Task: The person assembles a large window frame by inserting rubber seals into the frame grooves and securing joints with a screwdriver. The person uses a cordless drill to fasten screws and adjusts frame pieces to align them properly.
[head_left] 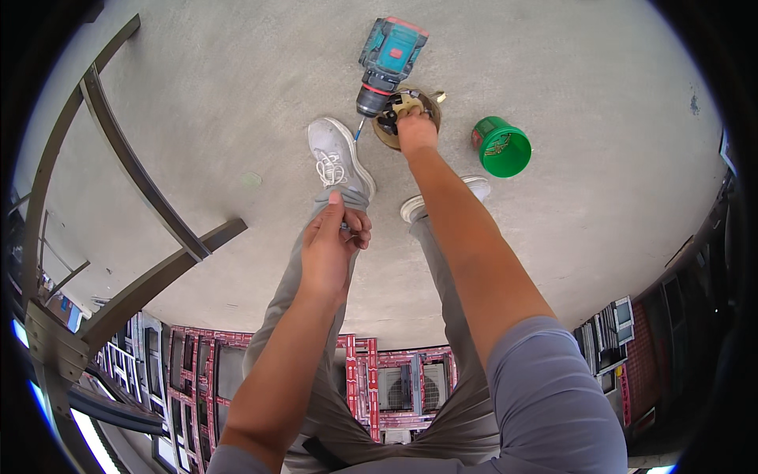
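Note:
My right hand (416,131) reaches down into a round, tan container (387,141) on the floor that holds small dark and pale parts. Its fingertips are hidden among them. My left hand (338,229) is held up over my left shin with its fingers curled and thumb against them; a tiny greyish bit shows between the fingers, too small to name. Touching or just beside the container, a teal and black cordless drill (392,55) lies with its blue-banded bit (359,129) pointing toward my left shoe.
A green tub (505,152) with several screws (497,145) inside stands or lies right of the container. My white shoes (335,154) are planted on the concrete floor (237,103). A brown metal frame (142,170) spans the left side. Red-wrapped frames (367,387) stand behind my legs.

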A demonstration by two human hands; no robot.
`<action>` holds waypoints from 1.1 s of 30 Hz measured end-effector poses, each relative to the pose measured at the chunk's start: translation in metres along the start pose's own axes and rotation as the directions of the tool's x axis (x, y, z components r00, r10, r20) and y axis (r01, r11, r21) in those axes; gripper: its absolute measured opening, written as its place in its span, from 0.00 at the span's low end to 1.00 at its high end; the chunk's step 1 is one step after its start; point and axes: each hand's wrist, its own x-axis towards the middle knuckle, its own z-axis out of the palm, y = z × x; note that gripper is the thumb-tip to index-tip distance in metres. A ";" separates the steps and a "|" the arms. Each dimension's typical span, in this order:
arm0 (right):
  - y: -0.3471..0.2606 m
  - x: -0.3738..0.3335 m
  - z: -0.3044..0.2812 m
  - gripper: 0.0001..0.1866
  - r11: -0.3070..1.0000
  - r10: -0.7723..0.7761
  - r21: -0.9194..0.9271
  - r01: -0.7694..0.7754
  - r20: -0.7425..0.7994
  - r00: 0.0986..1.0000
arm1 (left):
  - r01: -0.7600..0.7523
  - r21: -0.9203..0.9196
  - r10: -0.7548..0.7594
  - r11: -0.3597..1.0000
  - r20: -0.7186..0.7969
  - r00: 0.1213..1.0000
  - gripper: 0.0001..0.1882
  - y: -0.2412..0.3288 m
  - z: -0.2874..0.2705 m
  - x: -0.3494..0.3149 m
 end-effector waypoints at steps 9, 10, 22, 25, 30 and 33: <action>0.025 -0.032 -0.074 0.07 0.906 -0.147 0.388 0.168 -0.083 0.986 | 0.037 -0.030 -0.037 0.999 0.003 0.999 0.22 -0.006 0.001 -0.002; 0.026 -0.047 -0.095 0.07 0.848 -0.134 0.510 0.146 -0.060 0.989 | 0.044 -0.034 -0.044 0.998 -0.014 0.999 0.22 -0.007 0.004 -0.002; -0.004 -0.148 -0.172 0.06 0.218 0.114 0.975 -0.038 0.013 0.993 | 0.119 -0.035 -0.120 0.992 -0.007 0.993 0.19 -0.016 0.015 0.004; -0.009 -0.096 -0.106 0.07 0.458 0.153 0.886 0.066 -0.151 0.977 | 0.047 -0.036 -0.047 0.998 0.015 0.999 0.20 -0.012 0.014 0.008; -0.013 -0.033 -0.033 0.09 0.665 0.291 0.737 -0.119 -0.109 0.950 | 0.023 -0.005 -0.022 1.000 0.053 0.998 0.22 -0.009 0.008 0.008; -0.014 -0.023 -0.028 0.11 0.687 0.376 0.676 -0.266 -0.018 0.926 | 0.044 -0.044 -0.041 0.998 0.050 0.998 0.17 -0.007 0.005 0.006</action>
